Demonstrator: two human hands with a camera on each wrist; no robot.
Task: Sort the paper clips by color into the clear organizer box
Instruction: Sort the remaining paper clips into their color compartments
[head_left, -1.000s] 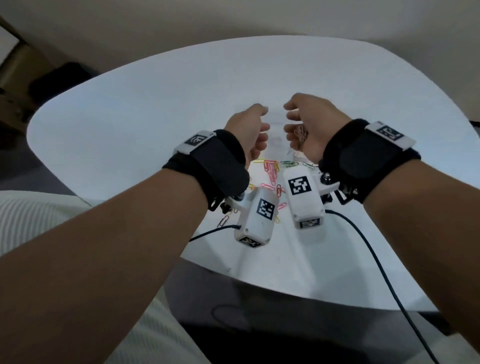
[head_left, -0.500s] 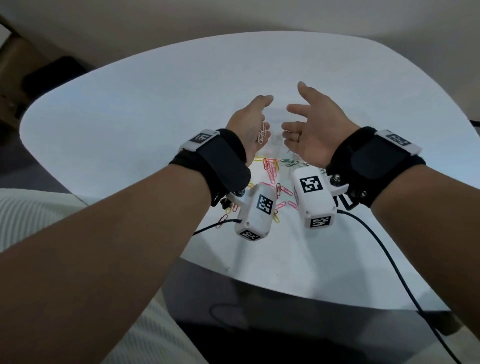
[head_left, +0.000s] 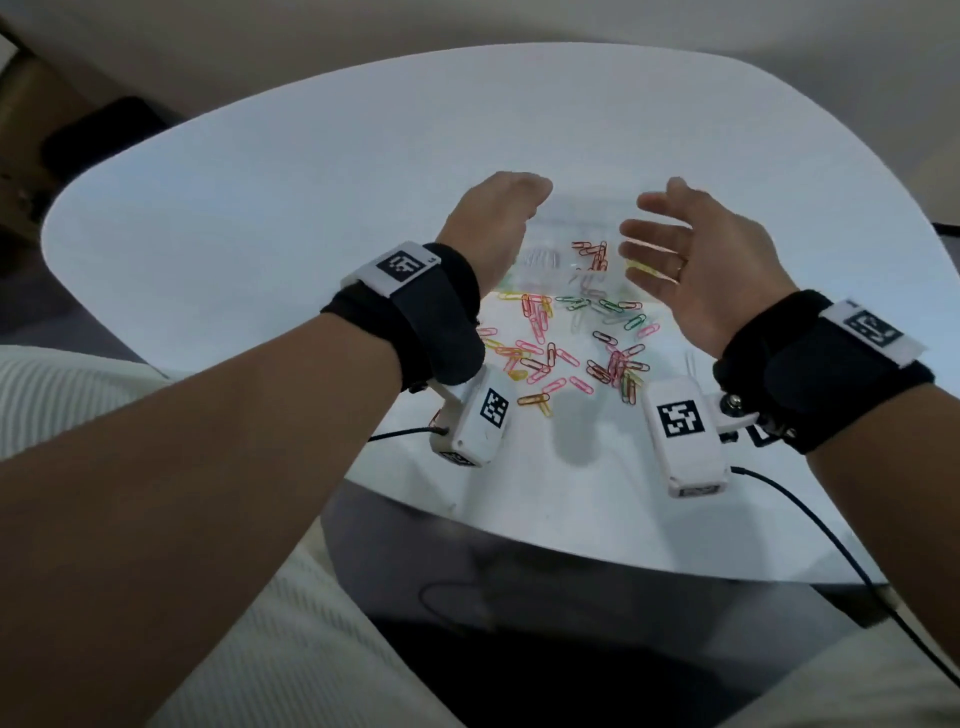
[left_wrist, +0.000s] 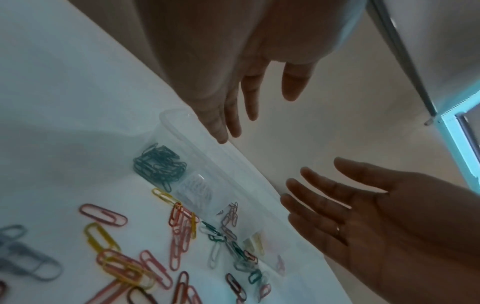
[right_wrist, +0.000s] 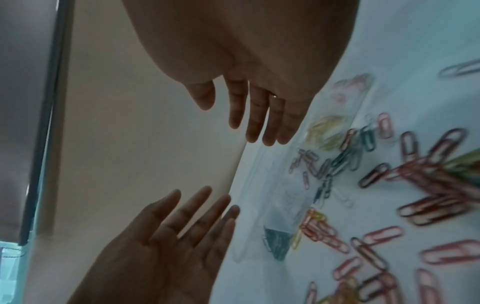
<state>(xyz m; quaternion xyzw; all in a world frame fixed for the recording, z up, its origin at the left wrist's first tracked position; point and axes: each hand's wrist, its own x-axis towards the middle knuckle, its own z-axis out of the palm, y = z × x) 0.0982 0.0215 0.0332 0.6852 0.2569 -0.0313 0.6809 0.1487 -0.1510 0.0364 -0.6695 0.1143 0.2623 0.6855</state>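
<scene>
Your left hand (head_left: 498, 223) and right hand (head_left: 696, 260) both hovered above the centre of the head view, palms facing each other, fingers straight and spread. Neither grip had hold of anything, as both wrist views confirmed.

The clear organizer box (head_left: 566, 244) lay on the white surface (head_left: 260, 208) between and just beyond your hands. From the left wrist view, its compartments already held a dark green bunch (left_wrist: 159, 166), a white or silver bunch (left_wrist: 194, 189) beside it, then some pinkish and yellow clips toward the lower right; exact dividers were hard to make out through the clear plastic.

The loose paper clips (head_left: 566, 353) lay scattered on the surface just below the box in the head view, pink, red, yellow, green and dark ones mixed, several overlapping or hooked together. My judgement: sorting was partly done, with much of the pile still to go.

Handling notes, as judgement. The clips were light, thin, stiff wire lying flat on a smooth surface, so likely slippery and hard to lift from above. You would do best to pinch one at its rounded end with thumb and forefinger, or slide it clear of the heap first. Tangled clips could drag neighbours of the wrong colour along. The box looked light and could shift if bumped.
</scene>
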